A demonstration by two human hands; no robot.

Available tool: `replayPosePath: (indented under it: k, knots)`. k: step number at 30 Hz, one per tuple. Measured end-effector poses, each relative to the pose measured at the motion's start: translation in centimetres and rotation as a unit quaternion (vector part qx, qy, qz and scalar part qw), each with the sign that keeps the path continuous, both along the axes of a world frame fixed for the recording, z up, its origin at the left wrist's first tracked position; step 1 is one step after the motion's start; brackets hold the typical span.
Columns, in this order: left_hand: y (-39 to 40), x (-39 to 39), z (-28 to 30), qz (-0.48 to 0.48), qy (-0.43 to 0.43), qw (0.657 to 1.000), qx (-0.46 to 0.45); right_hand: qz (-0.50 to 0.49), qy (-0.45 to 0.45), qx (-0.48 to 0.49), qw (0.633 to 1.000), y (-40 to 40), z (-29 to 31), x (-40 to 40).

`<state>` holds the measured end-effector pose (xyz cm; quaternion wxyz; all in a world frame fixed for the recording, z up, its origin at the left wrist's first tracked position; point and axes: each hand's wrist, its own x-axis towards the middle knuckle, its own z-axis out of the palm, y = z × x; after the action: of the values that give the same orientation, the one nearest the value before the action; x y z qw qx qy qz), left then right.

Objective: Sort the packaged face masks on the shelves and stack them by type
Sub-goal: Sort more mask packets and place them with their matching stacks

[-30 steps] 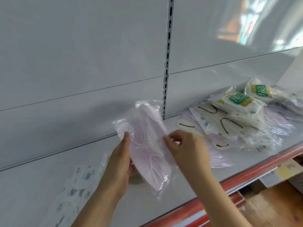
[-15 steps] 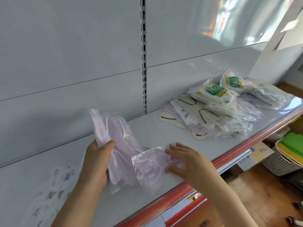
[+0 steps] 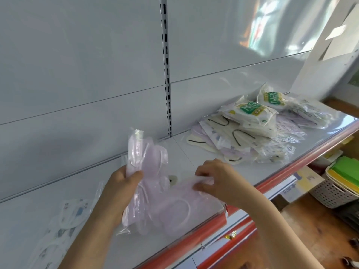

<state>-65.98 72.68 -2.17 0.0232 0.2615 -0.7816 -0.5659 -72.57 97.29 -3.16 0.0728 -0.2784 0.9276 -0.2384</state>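
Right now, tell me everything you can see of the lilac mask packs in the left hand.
The lilac mask packs are a thin bundle in clear, crinkly plastic, white ear loops showing through. The left hand grips them near the middle, standing on edge above the shelf; their lower end overlaps the flat lilac pack.

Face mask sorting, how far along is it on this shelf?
Early to midway, I'd judge. Done: a few patterned packs lie grouped at the shelf's left. In hand: the left hand grips a bunch of lilac packs while the right hand pinches another lilac pack lying on the shelf. Left: the mixed pile at the right, green-label, cream and lilac packs jumbled together.
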Motion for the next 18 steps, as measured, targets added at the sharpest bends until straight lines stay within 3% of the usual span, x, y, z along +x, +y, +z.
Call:
replayPosePath:
  k: [2, 4, 6, 7, 9, 11, 13, 16, 18]
  knots:
    - [0.0, -0.1, 0.3, 0.066, 0.041, 0.995, 0.060, -0.076, -0.043, -0.179, 0.980, 0.8, 0.9, -0.2]
    - [0.6, 0.0, 0.8, 0.081, 0.074, 0.975, 0.195, -0.174, -0.108, -0.328, 0.922, 0.0, 0.9, -0.2]
    - [2.2, 0.1, 1.5, 0.018, 0.079, 0.947, 0.311, -0.231, -0.112, -0.339, 0.905, -2.4, -0.1, 0.2]
    - [3.0, 0.1, 1.4, -0.015, 0.077, 0.944, 0.321, -0.234, -0.116, -0.331, 0.907, -3.9, -0.7, 0.7]
    - [4.1, -0.3, 0.8, -0.020, 0.071, 0.961, 0.267, -0.216, -0.137, -0.290, 0.922, -6.4, -1.4, 1.5]
    - [3.7, -1.0, 0.0, 0.059, 0.068, 0.976, 0.197, -0.200, -0.125, -0.262, 0.936, -7.2, -1.1, 0.9]
    - [2.4, -1.3, -0.4, 0.126, 0.069, 0.972, 0.185, -0.225, -0.039, -0.229, 0.946, -6.9, -0.2, -1.7]
    - [1.3, -0.9, -0.1, 0.158, 0.078, 0.966, 0.191, -0.245, 0.138, -0.007, 0.960, -5.4, -0.3, -8.5]
    - [1.3, -0.1, 0.1, 0.151, 0.076, 0.967, 0.191, -0.226, 0.143, 0.144, 0.953, -4.1, -1.5, -12.9]
